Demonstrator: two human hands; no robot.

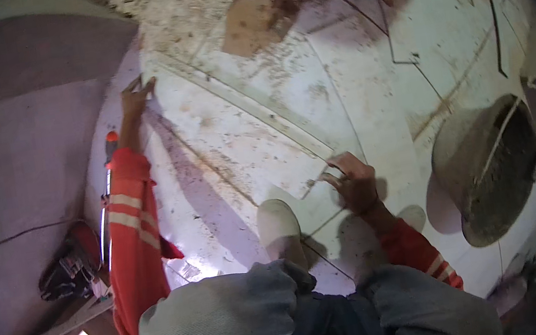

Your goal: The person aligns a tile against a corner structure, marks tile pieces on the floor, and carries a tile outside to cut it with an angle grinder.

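A long whitish tile point(227, 128), streaked with dirt, lies at a slant across the floor before me. My left hand point(136, 98) is at its far left end, thumb and fingers closed around the edge. At the near right corner my right hand point(355, 184) grips the tile's other end between thumb and fingers. The fingertips under the edges are hidden. Beside my left sleeve lies a long metal tool with an orange-tipped handle point(111, 144).
On the right stands a mortar-caked bucket point(449, 147), tilted toward the right. A brown dirty sheet point(253, 20) and loose debris lie at the far side. Dark cables point(493, 30) run along the far right. A power tool point(69, 273) rests by the left wall. My shoe point(279, 228) is near the tile.
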